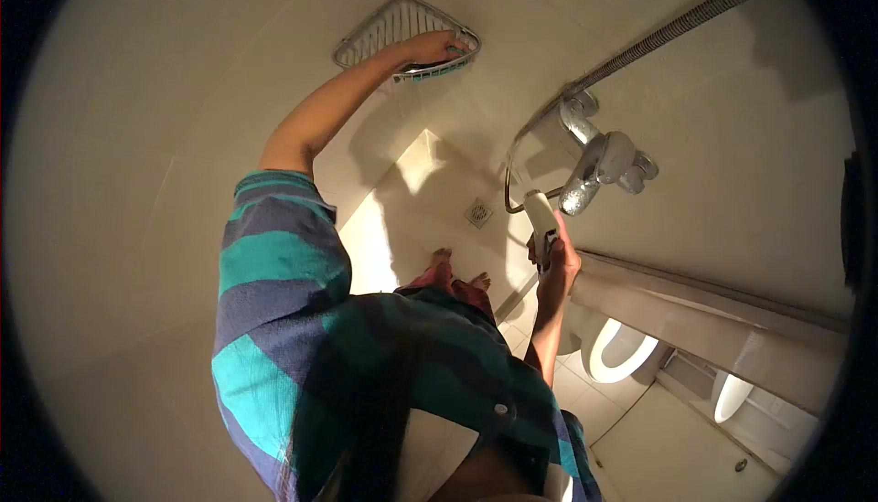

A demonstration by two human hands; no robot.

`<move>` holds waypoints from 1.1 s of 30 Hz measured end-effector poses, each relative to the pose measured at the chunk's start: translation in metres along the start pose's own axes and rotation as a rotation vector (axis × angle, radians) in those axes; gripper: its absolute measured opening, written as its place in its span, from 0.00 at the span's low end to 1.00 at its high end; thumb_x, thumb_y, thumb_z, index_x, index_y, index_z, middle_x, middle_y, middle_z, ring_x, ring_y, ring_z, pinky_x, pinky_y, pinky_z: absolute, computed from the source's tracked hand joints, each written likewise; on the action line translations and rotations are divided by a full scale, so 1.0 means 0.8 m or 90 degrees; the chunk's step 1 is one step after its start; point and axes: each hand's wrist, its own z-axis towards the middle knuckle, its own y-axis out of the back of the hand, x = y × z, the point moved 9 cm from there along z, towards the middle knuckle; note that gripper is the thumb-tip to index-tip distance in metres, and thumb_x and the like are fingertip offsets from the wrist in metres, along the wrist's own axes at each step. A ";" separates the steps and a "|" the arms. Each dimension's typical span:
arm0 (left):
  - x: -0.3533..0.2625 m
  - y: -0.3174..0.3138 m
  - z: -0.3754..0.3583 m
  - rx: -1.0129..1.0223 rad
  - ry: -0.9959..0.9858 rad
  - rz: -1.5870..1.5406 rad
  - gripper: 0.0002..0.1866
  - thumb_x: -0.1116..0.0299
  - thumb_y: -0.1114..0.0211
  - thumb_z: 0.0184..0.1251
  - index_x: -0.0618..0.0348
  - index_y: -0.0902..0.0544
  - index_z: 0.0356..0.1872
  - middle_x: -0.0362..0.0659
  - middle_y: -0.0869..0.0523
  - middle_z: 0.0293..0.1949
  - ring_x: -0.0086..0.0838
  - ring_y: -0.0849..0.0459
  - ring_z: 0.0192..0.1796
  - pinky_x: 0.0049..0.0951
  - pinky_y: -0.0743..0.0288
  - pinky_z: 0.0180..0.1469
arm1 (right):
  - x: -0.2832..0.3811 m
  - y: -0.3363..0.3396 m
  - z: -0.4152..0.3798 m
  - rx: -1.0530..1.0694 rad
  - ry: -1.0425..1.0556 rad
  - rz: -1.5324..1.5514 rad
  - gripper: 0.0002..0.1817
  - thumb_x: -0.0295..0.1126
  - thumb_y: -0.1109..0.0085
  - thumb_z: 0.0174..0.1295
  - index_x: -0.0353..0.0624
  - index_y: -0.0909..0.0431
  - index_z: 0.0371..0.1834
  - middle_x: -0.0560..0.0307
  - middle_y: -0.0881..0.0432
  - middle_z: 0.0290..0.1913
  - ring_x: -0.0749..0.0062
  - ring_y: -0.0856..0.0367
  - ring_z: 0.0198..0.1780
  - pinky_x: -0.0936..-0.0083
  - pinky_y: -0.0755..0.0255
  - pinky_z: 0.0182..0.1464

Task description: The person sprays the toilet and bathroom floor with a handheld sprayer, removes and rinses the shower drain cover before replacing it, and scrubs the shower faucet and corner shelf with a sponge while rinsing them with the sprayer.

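At the wall's corner rack (402, 22), a wire shelf, my left hand (434, 48) is closed around what looks like a brush with green bristles (432, 72). The bristles show along the rack's front edge; the palm hides most of the brush. My right hand (562, 260) grips a white handheld object (541, 213), perhaps a bottle or sprayer, below the chrome tap (594, 165). Its upper end points up and left, close to the tap's spout.
A metal hose (677, 34) crosses the wall beside the tap and loops down. A square drain (478, 213) lies in the floor ahead of my bare feet (457, 269). At the lower right are a ledge (713, 315) and a white toilet seat (599, 356).
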 end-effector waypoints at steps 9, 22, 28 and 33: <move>-0.019 0.027 -0.018 -0.127 0.027 0.161 0.13 0.60 0.39 0.52 0.39 0.19 0.41 0.42 0.20 0.38 0.41 0.22 0.42 0.40 0.30 0.43 | -0.008 -0.006 -0.008 -0.011 -0.001 0.004 0.35 0.58 0.51 0.54 0.40 0.33 0.56 0.61 0.26 0.26 0.82 0.30 0.25 0.85 0.37 0.25; 0.078 0.074 -0.113 -0.363 0.172 0.254 0.14 0.67 0.36 0.48 0.53 0.20 0.39 0.50 0.25 0.46 0.40 0.24 0.47 0.36 0.31 0.47 | 0.007 0.013 -0.022 -0.050 0.043 -0.050 0.35 0.55 0.54 0.58 0.33 0.36 0.57 0.57 0.25 0.26 0.80 0.30 0.24 0.85 0.37 0.25; 0.031 0.054 -0.117 0.077 0.250 0.116 0.14 0.74 0.40 0.48 0.60 0.22 0.40 0.52 0.23 0.40 0.40 0.22 0.43 0.34 0.28 0.44 | 0.008 -0.013 -0.015 0.055 0.089 -0.039 0.35 0.55 0.53 0.57 0.31 0.33 0.53 0.54 0.23 0.27 0.76 0.26 0.26 0.81 0.34 0.26; 0.049 0.066 -0.046 -0.291 0.220 0.508 0.14 0.76 0.45 0.49 0.70 0.27 0.40 0.57 0.22 0.33 0.46 0.22 0.39 0.38 0.28 0.41 | 0.014 -0.002 0.000 0.046 0.051 0.015 0.37 0.58 0.55 0.57 0.31 0.34 0.54 0.54 0.24 0.26 0.76 0.28 0.24 0.80 0.35 0.25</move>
